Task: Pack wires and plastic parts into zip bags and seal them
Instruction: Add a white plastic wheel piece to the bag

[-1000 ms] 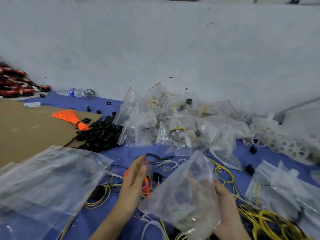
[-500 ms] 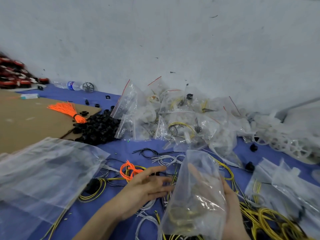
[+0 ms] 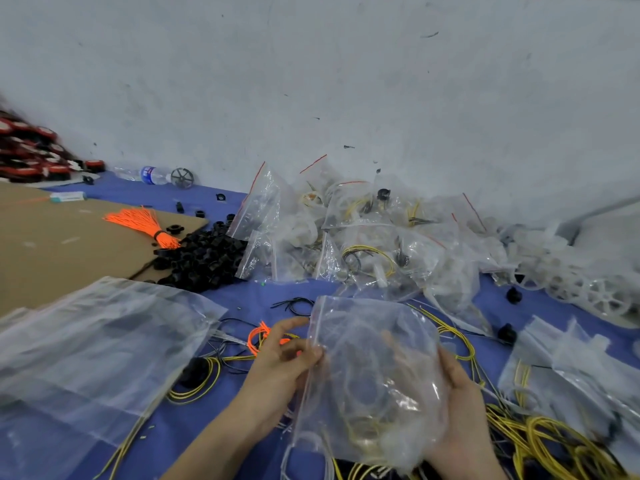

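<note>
stack of empty bags [image 3: 97, 341] far left | my left hand [image 3: 280, 368] pinching the left edge of the zip bag [image 3: 374, 375], thumb against curled fingers | bag up between both hands; coiled wires inside | my right hand [image 3: 460, 403] gripping it, fingers spread behind | loose yellow wires [image 3: 540, 434] right

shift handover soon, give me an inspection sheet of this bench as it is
surface: blue cloth, partly covered by cardboard
job's things: bag with wires inside, held up; packed bags piled by the wall; empty bags at left; black parts heaped
clutter: bottle, white wheels, red-black parts
hands: left hand pinches the bag's edge; right hand holds its other side
cables: yellow wires loose at right; orange wires bundled on the cardboard
surroundings: wall behind, white
</note>
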The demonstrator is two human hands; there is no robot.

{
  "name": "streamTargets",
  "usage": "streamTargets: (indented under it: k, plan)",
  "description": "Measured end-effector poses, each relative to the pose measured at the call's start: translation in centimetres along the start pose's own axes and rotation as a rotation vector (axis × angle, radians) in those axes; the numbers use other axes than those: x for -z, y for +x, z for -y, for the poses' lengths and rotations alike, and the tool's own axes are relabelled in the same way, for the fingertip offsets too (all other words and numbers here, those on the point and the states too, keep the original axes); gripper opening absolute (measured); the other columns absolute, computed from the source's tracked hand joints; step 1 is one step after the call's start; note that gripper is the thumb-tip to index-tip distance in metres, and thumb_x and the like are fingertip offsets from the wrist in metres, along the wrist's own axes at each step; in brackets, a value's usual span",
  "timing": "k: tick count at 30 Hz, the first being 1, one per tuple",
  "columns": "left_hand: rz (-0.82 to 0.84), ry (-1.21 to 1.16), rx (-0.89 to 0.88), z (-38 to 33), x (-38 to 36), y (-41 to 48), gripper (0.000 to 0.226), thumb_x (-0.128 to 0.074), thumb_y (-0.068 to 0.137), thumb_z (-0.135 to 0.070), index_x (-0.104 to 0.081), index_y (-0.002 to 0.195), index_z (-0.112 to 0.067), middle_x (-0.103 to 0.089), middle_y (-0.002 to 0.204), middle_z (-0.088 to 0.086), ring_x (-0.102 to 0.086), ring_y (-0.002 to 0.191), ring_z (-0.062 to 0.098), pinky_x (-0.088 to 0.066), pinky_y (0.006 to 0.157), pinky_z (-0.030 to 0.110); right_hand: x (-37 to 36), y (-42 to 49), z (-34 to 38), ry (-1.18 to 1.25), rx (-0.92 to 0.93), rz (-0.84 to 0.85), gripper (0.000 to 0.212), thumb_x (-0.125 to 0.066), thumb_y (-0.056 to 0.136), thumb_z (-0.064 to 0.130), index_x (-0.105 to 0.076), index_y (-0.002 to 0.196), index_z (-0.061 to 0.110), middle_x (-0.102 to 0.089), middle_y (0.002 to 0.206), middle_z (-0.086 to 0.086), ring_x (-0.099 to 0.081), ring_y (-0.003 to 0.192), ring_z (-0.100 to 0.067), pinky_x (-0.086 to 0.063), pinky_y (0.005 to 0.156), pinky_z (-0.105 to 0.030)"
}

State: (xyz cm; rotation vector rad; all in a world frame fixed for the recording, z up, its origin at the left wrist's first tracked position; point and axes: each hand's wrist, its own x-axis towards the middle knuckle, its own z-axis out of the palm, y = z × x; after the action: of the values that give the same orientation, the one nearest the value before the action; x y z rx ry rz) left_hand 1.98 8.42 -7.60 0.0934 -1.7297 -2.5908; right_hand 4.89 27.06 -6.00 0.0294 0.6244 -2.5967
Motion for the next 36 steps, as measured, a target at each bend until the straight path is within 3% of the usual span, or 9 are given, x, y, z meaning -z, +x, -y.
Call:
streamTargets:
  k: [7, 12, 14, 18, 22, 26, 30, 33, 36]
  plan:
    - [-0.410, 0.141, -0.322, -0.7, 1.2, 0.1, 0.016, -0.058, 0.091, -0.003, -0.063, 0.087, -0.017, -0.067, 0.078, 0.002, -0.062, 0.072, 0.012, -0.052, 0.065, 0.022, -0.9, 0.1, 1.8, -0.124, 0.278, -0.261, 0.042, -0.044, 0.090, 0.054, -0.066, 0.107, 0.023, -0.074, 0.098, -0.006, -0.072, 0.085, -0.025, -0.058, 0.062, -0.036]
    - [-0.619, 0.189, -0.608, -2.1, 1.4, -0.6, 0.037, -0.054, 0.095, -0.009, -0.044, 0.098, -0.043, -0.056, 0.091, -0.004, -0.054, 0.064, -0.003, -0.045, 0.056, 0.011, -1.6, 1.3, 0.5, -0.463, 0.540, -0.249, 0.053, -0.054, 0.082, 0.031, -0.042, 0.134, 0.039, -0.050, 0.139, -0.005, -0.051, 0.124, -0.025, -0.042, 0.096, -0.036]
    - [-0.598, 0.165, -0.638, -2.9, 1.2, -0.9, 0.042, -0.052, 0.096, -0.007, -0.041, 0.104, -0.047, -0.056, 0.091, -0.005, -0.056, 0.063, -0.002, -0.046, 0.054, 0.015, -1.6, 1.5, -0.2, -0.839, 0.641, -0.264, 0.055, -0.055, 0.091, 0.023, -0.033, 0.136, 0.046, -0.029, 0.152, 0.010, -0.031, 0.138, -0.006, -0.036, 0.097, -0.020]
    - [-0.423, 0.359, -0.750, -2.4, -0.7, -2.5, 0.055, -0.061, 0.091, -0.008, -0.042, 0.110, -0.057, -0.059, 0.084, -0.010, -0.061, 0.072, 0.002, -0.044, 0.057, 0.008, -1.1, 0.8, -2.3, -1.511, 0.736, -0.057, 0.054, -0.057, 0.082, 0.056, -0.035, 0.132, 0.055, -0.023, 0.148, 0.032, -0.010, 0.138, 0.013, -0.022, 0.104, -0.008]
    - [-0.142, 0.734, -0.815, -0.2, -2.6, -4.0, 0.050, -0.061, 0.087, -0.029, -0.041, 0.123, -0.059, -0.062, 0.089, -0.016, -0.061, 0.086, -0.001, -0.044, 0.074, 0.011, -1.1, 1.0, -2.7, -1.462, 0.576, 0.032, 0.034, -0.060, 0.086, 0.042, -0.053, 0.119, 0.036, -0.058, 0.119, 0.020, -0.052, 0.117, 0.000, -0.042, 0.096, -0.019]
    - [-0.050, 0.830, -0.876, -0.2, -2.6, -3.8, 0.051, -0.063, 0.083, -0.015, -0.049, 0.121, -0.046, -0.059, 0.096, -0.018, -0.057, 0.090, -0.009, -0.040, 0.075, 0.003, -1.0, 1.1, -2.5, -1.326, 0.530, 0.020, 0.022, -0.057, 0.086, 0.046, -0.061, 0.100, 0.030, -0.063, 0.085, 0.002, -0.058, 0.077, -0.002, -0.043, 0.070, -0.019]
    - [0.003, 0.938, -0.936, 0.2, -2.7, -3.5, 0.035, -0.058, 0.083, -0.024, -0.053, 0.115, -0.035, -0.049, 0.087, -0.014, -0.050, 0.079, -0.004, -0.039, 0.070, 0.006, -1.0, 1.1, -2.4, -1.305, 0.510, 0.002, 0.019, -0.051, 0.089, 0.041, -0.069, 0.096, 0.036, -0.069, 0.081, 0.005, -0.061, 0.074, -0.002, -0.045, 0.067, -0.022]
    - [0.033, 1.033, -0.933, 0.5, -2.5, -3.4, 0.030, -0.056, 0.084, -0.030, -0.053, 0.115, -0.030, -0.048, 0.082, -0.009, -0.045, 0.074, 0.001, -0.038, 0.066, 0.011, -0.9, 1.0, -2.5, -1.295, 0.524, -0.015, 0.028, -0.047, 0.088, 0.044, -0.069, 0.087, 0.027, -0.057, 0.072, -0.020, -0.052, 0.063, -0.029, -0.040, 0.062, -0.037]
    - [0.041, 1.012, -0.909, 0.4, -2.4, -3.3, 0.019, -0.055, 0.089, -0.031, -0.056, 0.108, -0.032, -0.052, 0.085, -0.013, -0.048, 0.079, -0.003, -0.038, 0.070, 0.008, -0.7, 1.1, -2.4, -1.208, 0.495, -0.034, 0.031, -0.046, 0.090, 0.037, -0.072, 0.090, 0.021, -0.065, 0.087, -0.024, -0.061, 0.088, -0.042, -0.049, 0.080, -0.052]
